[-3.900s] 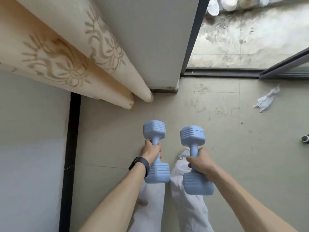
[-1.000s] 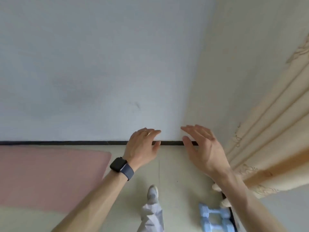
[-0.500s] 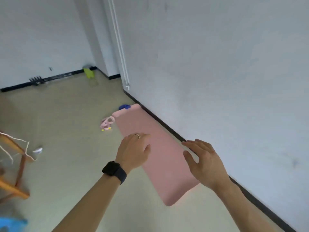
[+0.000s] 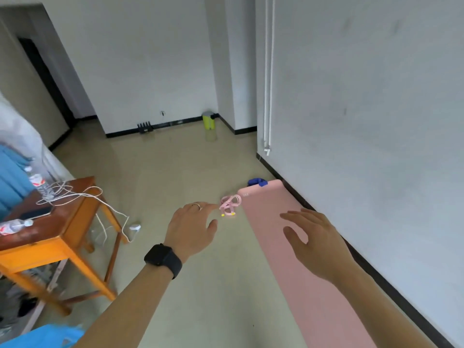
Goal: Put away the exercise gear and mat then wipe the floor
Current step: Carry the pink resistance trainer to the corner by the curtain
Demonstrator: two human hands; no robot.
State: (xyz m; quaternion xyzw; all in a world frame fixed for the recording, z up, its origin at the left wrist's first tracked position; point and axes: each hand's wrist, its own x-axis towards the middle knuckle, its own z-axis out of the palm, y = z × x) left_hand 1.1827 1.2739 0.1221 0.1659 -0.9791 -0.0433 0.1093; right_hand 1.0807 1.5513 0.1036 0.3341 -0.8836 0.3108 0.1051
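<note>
A pink exercise mat (image 4: 296,267) is lying unrolled and flat on the beige floor (image 4: 175,172), stretching from the centre right of the frame down to the bottom right edge, running alongside the black skirting of the white wall (image 4: 376,121) on the right. Its surface is looking smooth and plain, with rounded corners at the far end and a small pale mark near the far left corner. Just beside that corner, a tangle of pink cord with yellow tips, apparently a skipping rope (image 4: 229,205), is sitting on the floor, and a small blue item (image 4: 256,182) is lying at the mat's far end, partly hidden by it. The left hand (image 4: 193,228), wearing a ring and a black watch (image 4: 163,259) on the wrist, is hovering at frame centre with fingers spread and holding nothing. The right hand (image 4: 313,237) is reaching out over the mat at centre right, fingers likewise wide and empty. At the left of the frame, an orange wooden tabletop (image 4: 62,212) is carrying plastic bottles, a phone and a coil of white cable. A yellow-green bin (image 4: 209,119) is standing against the far wall in the upper centre.
</note>
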